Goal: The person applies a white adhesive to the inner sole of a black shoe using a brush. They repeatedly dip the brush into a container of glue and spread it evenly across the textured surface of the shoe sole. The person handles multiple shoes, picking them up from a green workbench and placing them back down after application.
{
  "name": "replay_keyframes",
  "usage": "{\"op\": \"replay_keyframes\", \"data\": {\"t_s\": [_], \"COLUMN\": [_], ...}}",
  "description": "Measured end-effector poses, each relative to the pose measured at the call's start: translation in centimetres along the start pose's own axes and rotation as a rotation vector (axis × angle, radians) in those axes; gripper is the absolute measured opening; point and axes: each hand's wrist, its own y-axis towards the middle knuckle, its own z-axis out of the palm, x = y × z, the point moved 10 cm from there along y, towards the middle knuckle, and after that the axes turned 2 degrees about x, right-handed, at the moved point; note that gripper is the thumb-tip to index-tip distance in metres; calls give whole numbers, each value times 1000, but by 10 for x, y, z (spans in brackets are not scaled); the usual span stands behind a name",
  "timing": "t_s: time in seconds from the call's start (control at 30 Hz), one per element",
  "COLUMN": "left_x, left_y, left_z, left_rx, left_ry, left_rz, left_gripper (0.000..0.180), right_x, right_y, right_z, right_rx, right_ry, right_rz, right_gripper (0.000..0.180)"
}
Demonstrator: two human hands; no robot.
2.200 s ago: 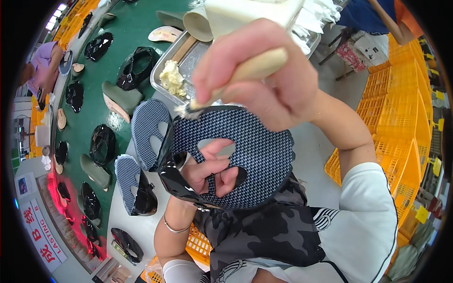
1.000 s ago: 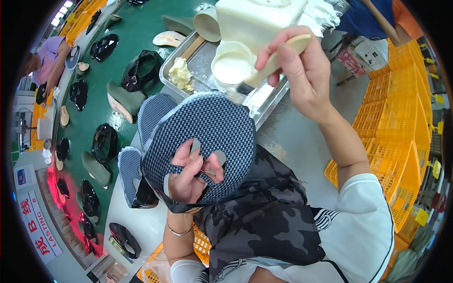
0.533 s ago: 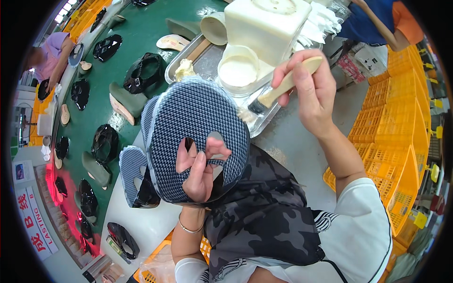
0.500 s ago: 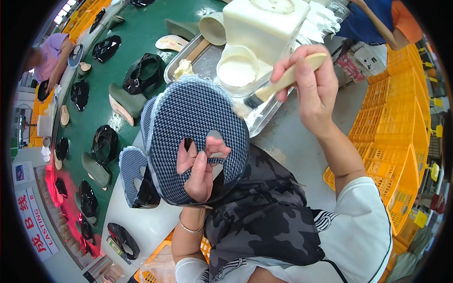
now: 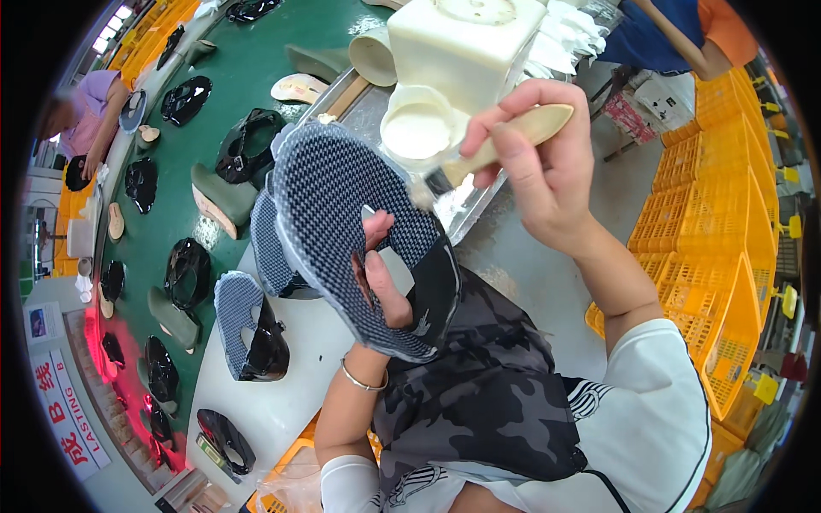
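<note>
Much of the left hand [image 5: 376,274] is hidden inside the upper [image 5: 342,231], a dark checked shoe piece; only the thumb and some fingers [image 5: 374,229] show through its opening, closed on the fabric and holding it up above the bench [image 5: 274,402]. The upper's far edge covers part of the metal tray [image 5: 475,201] behind it, and what lies in the tray under it cannot be made out. The right hand [image 5: 539,162] sits at about 2 o'clock from the upper, its fingers wrapped tight round the wooden handle of a brush [image 5: 479,158]; the bristles point toward 8 o'clock and end just beside the upper's top edge, whether touching is hard to tell. A cream glue pot [image 5: 423,128] with a white pool stands at 12 o'clock from the bristles, close by. Two more uppers [image 5: 244,329] lie on the bench at 8 o'clock, leaving little free room there. Yellow crates [image 5: 727,214] stand at 3 o'clock past a strip of bare floor. The green belt [image 5: 256,77] at 10 o'clock carries black uppers and lasts, cut off at the rim.
</note>
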Motion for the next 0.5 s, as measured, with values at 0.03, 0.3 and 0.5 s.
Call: {"op": "replay_keyframes", "data": {"t_s": [0.03, 0.3, 0.5], "left_x": [-4, -7, -30], "left_y": [2, 19, 23], "left_z": [2, 9, 19], "left_rx": [-13, 82, 95], "left_ry": [-5, 370, 524], "left_rz": [44, 250, 318], "left_gripper": [33, 44, 44], "right_x": [4, -7, 10], "right_y": [-1, -15, -7], "right_z": [-2, 7, 0], "right_rx": [-49, 308, 144], "right_ry": [8, -226, -271], "right_rz": [-89, 257, -68], "right_gripper": [17, 20, 23]}}
